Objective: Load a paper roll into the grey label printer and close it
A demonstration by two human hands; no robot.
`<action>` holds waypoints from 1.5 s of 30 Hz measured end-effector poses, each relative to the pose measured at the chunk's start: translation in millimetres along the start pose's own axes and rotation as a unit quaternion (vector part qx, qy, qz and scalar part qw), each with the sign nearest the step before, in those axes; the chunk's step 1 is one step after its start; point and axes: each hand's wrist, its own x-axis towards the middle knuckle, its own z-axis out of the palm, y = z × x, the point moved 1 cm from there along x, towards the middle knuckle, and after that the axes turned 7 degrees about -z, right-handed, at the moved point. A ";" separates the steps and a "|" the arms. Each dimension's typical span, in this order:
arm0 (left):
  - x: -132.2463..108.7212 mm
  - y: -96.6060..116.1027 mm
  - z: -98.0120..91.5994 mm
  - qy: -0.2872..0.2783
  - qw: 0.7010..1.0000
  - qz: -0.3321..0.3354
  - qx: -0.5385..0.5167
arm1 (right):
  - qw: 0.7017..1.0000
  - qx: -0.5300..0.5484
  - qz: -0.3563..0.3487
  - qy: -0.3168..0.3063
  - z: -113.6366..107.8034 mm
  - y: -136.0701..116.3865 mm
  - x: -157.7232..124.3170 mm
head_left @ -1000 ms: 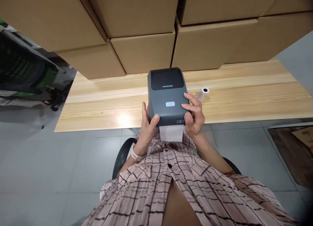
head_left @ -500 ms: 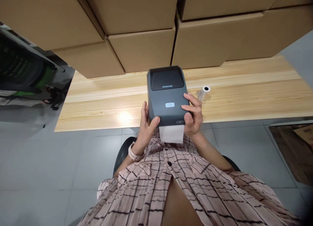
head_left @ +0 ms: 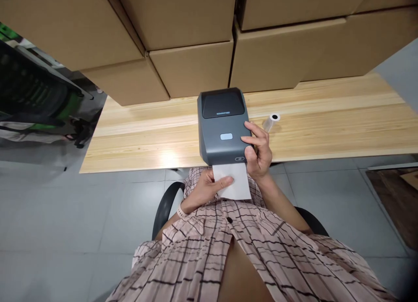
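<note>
A dark grey label printer (head_left: 212, 139) with a light blue button stands at the front edge of the wooden table. White label paper (head_left: 240, 184) sticks out of its front and hangs past the table edge. My left hand (head_left: 209, 186) pinches this paper, thumb on top, the other fingers mostly hidden underneath. At the printer's right front corner, my right hand (head_left: 259, 152) grips the housing, with fingers on the top and side. A small white paper roll (head_left: 271, 121) with a dark core lies on the table to the right of my right hand.
Stacked cardboard boxes (head_left: 192, 69) line the back of the wooden table (head_left: 329, 119). A black chair (head_left: 168, 206) is behind me. Dark and green equipment (head_left: 35, 84) is at the far left. Something brown (head_left: 393, 197) lies on the floor at right.
My left hand has left the printer's left side and moved down to take hold of the paper. More paper now shows out of the front. My right hand stays on the printer.
</note>
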 end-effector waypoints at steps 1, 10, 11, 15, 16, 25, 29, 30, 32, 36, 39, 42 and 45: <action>0.6 -1.0 -1.1 0.001 1.000 -0.001 0.005 | 1.000 -0.006 0.000 -0.001 -1.4 -1.0 1.4; -4.2 1.4 -39.0 0.122 0.979 0.082 0.143 | 0.978 -0.111 -0.055 -0.168 -17.4 -24.8 37.9; -6.4 3.8 -44.4 0.168 0.969 0.106 0.145 | 0.974 -0.113 -0.053 -0.191 -17.3 -26.0 41.6; -8.7 13.5 -55.3 0.334 0.901 0.240 0.137 | 0.965 -0.107 -0.048 -0.236 -11.7 -25.7 55.2; -6.6 15.4 -54.3 0.355 0.883 0.276 0.139 | 0.964 -0.100 -0.050 -0.240 -9.6 -24.8 57.9; 17.6 -3.1 -20.0 0.231 0.931 0.255 0.121 | 0.992 0.030 0.066 -0.104 -12.1 -16.2 9.5; 19.4 -12.3 -21.4 0.234 0.930 0.257 0.116 | 0.978 0.077 0.183 -0.071 -12.8 -17.0 -24.2; 19.5 -12.4 -22.8 0.241 0.926 0.265 0.123 | 0.976 0.075 0.189 -0.074 -12.7 -17.6 -27.7; 19.1 -10.3 -25.4 0.259 0.912 0.284 0.145 | 0.977 0.064 0.185 -0.084 -13.9 -18.3 -28.4; 19.8 4.6 -29.4 0.273 0.886 0.334 0.172 | 0.984 0.010 0.152 -0.093 -23.1 -17.6 -8.2; 28.5 29.9 -37.3 0.272 0.871 0.378 0.156 | 0.991 -0.031 0.097 -0.090 -27.3 -14.9 24.9; 46.6 61.7 -52.4 0.266 0.857 0.423 0.128 | 0.994 -0.029 0.039 -0.094 -19.0 -6.9 69.9; 70.1 81.5 -68.8 0.264 0.871 0.408 0.074 | 0.996 -0.008 0.012 -0.089 -1.8 7.1 118.4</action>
